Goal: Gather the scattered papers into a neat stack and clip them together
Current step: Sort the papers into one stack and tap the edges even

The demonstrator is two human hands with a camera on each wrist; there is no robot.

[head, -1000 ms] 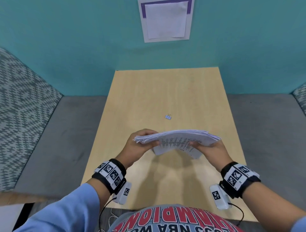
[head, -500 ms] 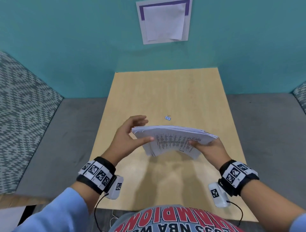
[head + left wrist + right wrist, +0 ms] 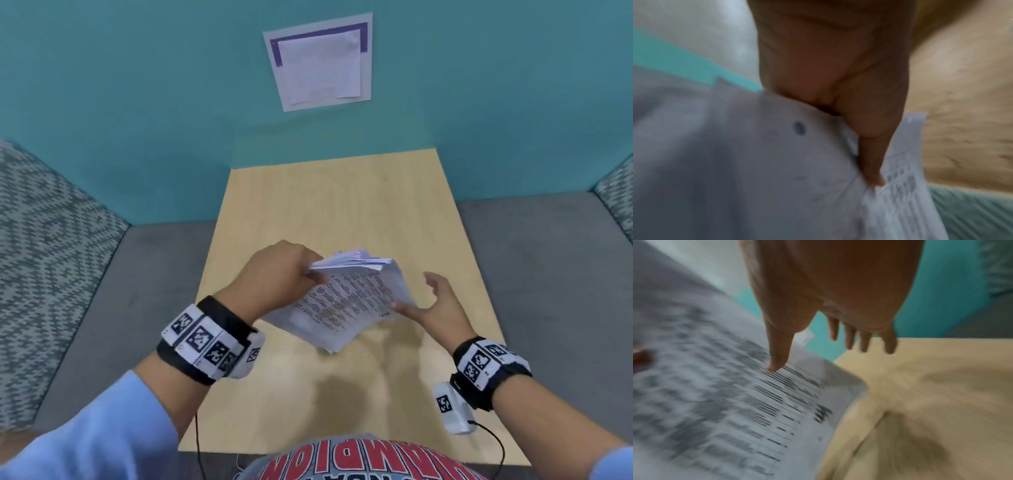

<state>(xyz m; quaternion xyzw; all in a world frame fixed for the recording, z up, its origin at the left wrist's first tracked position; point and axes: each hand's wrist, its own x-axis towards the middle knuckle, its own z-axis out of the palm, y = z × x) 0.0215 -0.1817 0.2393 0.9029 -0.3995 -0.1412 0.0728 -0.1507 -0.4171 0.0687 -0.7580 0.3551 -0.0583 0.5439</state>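
Observation:
The stack of printed papers (image 3: 349, 301) hangs tilted over the wooden table (image 3: 308, 205), its printed face toward me and its sheets fanned at the far edge. My left hand (image 3: 308, 274) grips the stack's upper left corner, and in the left wrist view the thumb (image 3: 871, 162) presses on the sheets (image 3: 756, 162). My right hand (image 3: 416, 293) is at the stack's right edge with its fingers (image 3: 863, 340) spread straight; only the thumb (image 3: 777, 356) touches the printed page (image 3: 735, 402). A sliver of the small binder clip (image 3: 339, 252) peeks over the stack's far edge.
A teal wall with a taped white sheet (image 3: 318, 65) stands behind the table. Grey bench seats (image 3: 137, 291) with patterned cushions (image 3: 41, 257) flank the table on both sides. Bare tabletop (image 3: 941, 386) lies under and beyond the hands.
The stack has swung from nearly flat to steeply tilted. My left hand took a new grip on its upper left corner. My right hand let go and spread its fingers.

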